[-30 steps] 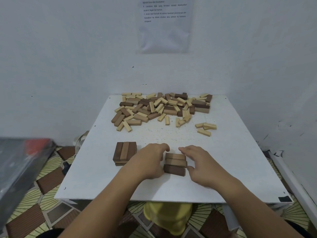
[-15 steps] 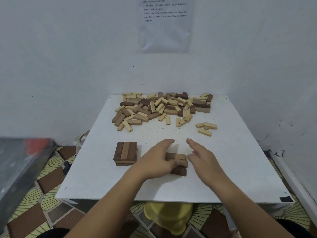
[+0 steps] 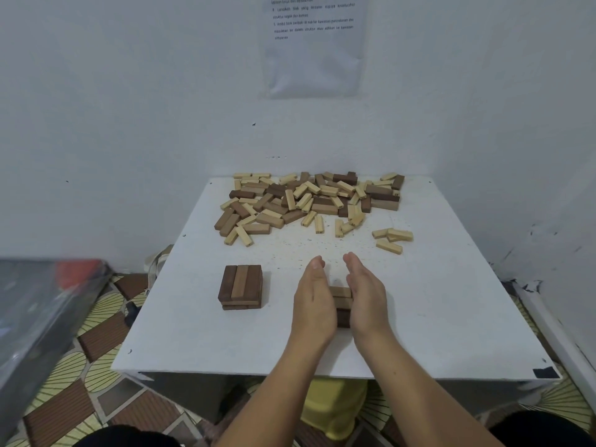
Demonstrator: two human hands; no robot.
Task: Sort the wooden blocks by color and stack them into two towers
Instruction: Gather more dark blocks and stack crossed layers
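The brown blocks (image 3: 342, 304) near the front edge of the table (image 3: 435, 301) now sit squeezed between our left hand (image 3: 314, 301) and right hand (image 3: 366, 298), both flat with fingers straight, where a moment ago the left curled over them. We judge we're squaring a layer, perhaps three blocks, though our palms hide most. The started brown stack (image 3: 241, 287) stands to the left, the mixed pile (image 3: 309, 201) far behind.

Two hands (image 3: 314, 298) (image 3: 367, 295), two neat brown block groups (image 3: 241, 285) (image 3: 342, 306), one mixed heap (image 3: 306, 201), three pale outlying blocks (image 3: 392, 238), one table (image 3: 451, 317).
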